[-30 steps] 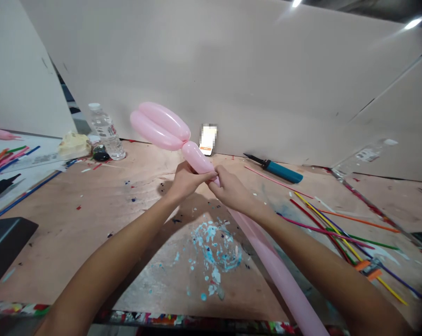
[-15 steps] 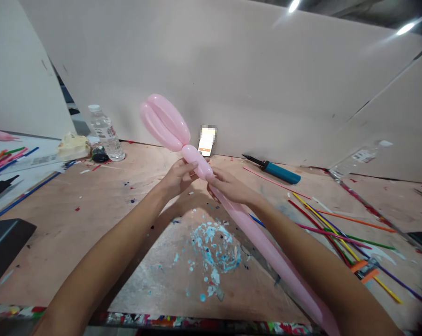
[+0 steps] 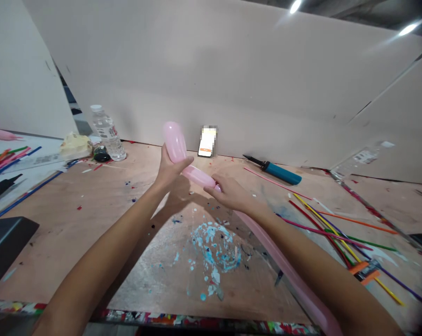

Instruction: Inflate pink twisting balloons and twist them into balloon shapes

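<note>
pink balloon (image 3: 199, 177) stretched above a paint-flecked wooden table (image 3: 74, 242), the left hand (image 3: 171, 170) wrapped around its bulging far end and the right hand (image 3: 230, 191) pinching it lower down, its tail trailing toward the near edge. behind it, a lit phone (image 3: 206, 141) leaned against a pale wall (image 3: 144, 60), with a blue pump (image 3: 283, 173) lying to the right and a water bottle (image 3: 109, 135) standing to the left.

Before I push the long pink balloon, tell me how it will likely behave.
The pink balloon is probably light, being an inflated tube. It should bend easily at the pinched joint by the right hand, and the long stretch trailing beyond that hand may swing.
</note>
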`<state>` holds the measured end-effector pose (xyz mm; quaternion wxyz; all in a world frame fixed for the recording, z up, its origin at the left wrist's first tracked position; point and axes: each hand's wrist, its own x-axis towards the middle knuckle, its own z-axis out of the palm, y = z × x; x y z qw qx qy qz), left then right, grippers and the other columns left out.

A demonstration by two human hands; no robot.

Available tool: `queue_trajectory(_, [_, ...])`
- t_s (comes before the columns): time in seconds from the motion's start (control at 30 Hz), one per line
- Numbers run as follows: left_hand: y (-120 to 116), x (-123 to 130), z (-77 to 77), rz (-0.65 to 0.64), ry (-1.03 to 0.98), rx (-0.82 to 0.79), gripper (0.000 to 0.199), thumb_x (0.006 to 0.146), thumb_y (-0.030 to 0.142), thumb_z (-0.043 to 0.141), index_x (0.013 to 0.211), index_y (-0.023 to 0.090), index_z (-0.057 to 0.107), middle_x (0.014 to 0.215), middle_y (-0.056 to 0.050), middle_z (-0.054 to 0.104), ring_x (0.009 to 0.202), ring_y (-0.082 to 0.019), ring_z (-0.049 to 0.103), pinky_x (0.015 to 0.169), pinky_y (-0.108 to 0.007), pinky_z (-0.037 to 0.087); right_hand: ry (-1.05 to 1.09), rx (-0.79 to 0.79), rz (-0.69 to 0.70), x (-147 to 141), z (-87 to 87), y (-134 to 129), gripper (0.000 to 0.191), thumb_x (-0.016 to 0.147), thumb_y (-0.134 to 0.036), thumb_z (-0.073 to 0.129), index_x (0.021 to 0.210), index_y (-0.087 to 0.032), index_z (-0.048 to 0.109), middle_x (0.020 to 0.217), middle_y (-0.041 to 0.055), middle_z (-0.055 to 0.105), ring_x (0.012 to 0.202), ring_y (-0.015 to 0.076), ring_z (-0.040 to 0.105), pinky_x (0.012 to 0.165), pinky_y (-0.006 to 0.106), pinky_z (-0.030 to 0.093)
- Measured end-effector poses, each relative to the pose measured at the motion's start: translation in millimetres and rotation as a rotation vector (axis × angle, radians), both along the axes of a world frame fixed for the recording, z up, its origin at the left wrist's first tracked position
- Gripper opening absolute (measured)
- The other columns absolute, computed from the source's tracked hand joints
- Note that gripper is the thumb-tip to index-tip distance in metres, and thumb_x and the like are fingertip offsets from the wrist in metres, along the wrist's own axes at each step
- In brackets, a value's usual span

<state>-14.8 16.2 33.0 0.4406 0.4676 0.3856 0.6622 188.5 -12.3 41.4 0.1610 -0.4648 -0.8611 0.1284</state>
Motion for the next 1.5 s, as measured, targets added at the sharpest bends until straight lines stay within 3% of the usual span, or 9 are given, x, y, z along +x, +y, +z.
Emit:
queue_trajectory(0.1, [0.7,-12.0,1.8,0.124,0.322,0.134,0.042,0.059,0.019,0.07,0.1,0.016,0.06,0.092,-0.002,0.059,0.086,-0.018,0.055,0.076,-0.028,0.044,0.013,0.059,-0.023,4.5,5.0,0.9,0.029,0.087,-0.048,0.051,0.088,-0.02,0.056,0.082,0.0055,0.065,0.07,0.0193,0.055,0.06,0.028,0.033])
queue_trajectory(0.27, [-6.0,-13.1,2.1,-0.098,0.612,0.147,0.053,0.057,0.015,0.064,0.11,0.014,0.062,0.097,-0.005,0.066,0.086,-0.023,0.059,0.073,-0.03,0.045,0.119,0.17,-0.107,6.9,20.4,2.2,0.03,0.085,-0.048,0.053,0.092,-0.019,0.058,0.088,0.0066,0.066,0.078,0.0213,0.057,0.064,0.03,0.036])
queue_trajectory(0.5, [-12.0,-6.2,1.5,-0.382,0.613,0.126,0.06,0.058,0.017,0.068,0.117,0.018,0.061,0.107,-0.01,0.066,0.091,-0.025,0.062,0.074,-0.032,0.049,0.306,0.223,-0.148,6.6,28.7,1.3,0.022,0.083,-0.039,0.057,0.097,-0.022,0.057,0.094,0.0056,0.067,0.082,0.0214,0.059,0.071,0.033,0.041])
queue_trajectory(0.7, [-10.8,-1.7,-4.9,-0.317,0.531,0.164,0.07,0.049,0.014,0.078,0.117,0.021,0.063,0.105,-0.01,0.067,0.09,-0.027,0.062,0.071,-0.034,0.049,0.39,0.169,-0.112,6.1,26.2,1.3,0.023,0.08,-0.038,0.06,0.096,-0.022,0.057,0.094,0.0047,0.065,0.083,0.0199,0.059,0.074,0.035,0.043])
queue_trajectory(0.83, [-2.9,-7.1,-4.0,-0.144,0.461,0.088,0.056,0.053,0.024,0.081,0.106,0.016,0.066,0.1,-0.009,0.068,0.088,-0.024,0.062,0.071,-0.032,0.049,0.471,-0.149,-0.139,10.3,31.2,-2.0,0.035,0.078,-0.042,0.062,0.105,-0.022,0.051,0.082,0.0034,0.063,0.066,0.0175,0.059,0.06,0.032,0.046])
queue_trajectory(0.93, [5.2,-17.8,2.2,-0.032,0.102,0.042,0.043,0.061,0.03,0.079,0.097,0.014,0.064,0.093,-0.006,0.068,0.086,-0.02,0.063,0.072,-0.03,0.051,0.5,-0.53,-0.053,16.6,32.1,-4.4,0.036,0.077,-0.037,0.065,0.105,-0.021,0.049,0.072,0.0016,0.061,0.057,0.0155,0.057,0.051,0.029,0.045])
queue_trajectory(1.17, [5.8,-30.6,18.6,-0.245,-0.551,0.118,0.032,0.072,0.035,0.073,0.099,0.02,0.063,0.103,-0.004,0.069,0.104,-0.019,0.061,0.087,-0.029,0.054,0.845,-1.516,0.318,5.3,-8.3,-16.3,0.044,0.073,-0.051,0.066,0.097,-0.019,0.048,0.064,-0.0048,0.054,0.044,0.0083,0.047,0.039,0.021,0.039])
queue_trajectory(1.37, [-8.5,-15.2,11.3,-0.661,-0.334,0.027,0.052,0.064,0.047,0.078,0.108,0.024,0.063,0.121,-0.007,0.062,0.108,-0.026,0.06,0.091,-0.04,0.05,1.061,-1.573,0.405,-9.8,-11.2,-17.3,0.032,0.08,-0.04,0.062,0.096,-0.018,0.047,0.066,-0.005,0.054,0.047,0.0066,0.049,0.044,0.019,0.04])
queue_trajectory(1.5, [-13.7,-0.7,2.9,-0.834,0.121,-0.059,0.042,0.065,0.03,0.08,0.102,0.016,0.065,0.095,-0.008,0.069,0.086,-0.019,0.064,0.08,-0.034,0.05,1.111,-1.569,0.415,-6.6,-7.6,-9.5,0.031,0.081,-0.042,0.059,0.097,-0.018,0.047,0.068,-0.0033,0.056,0.052,0.0082,0.051,0.048,0.02,0.042])
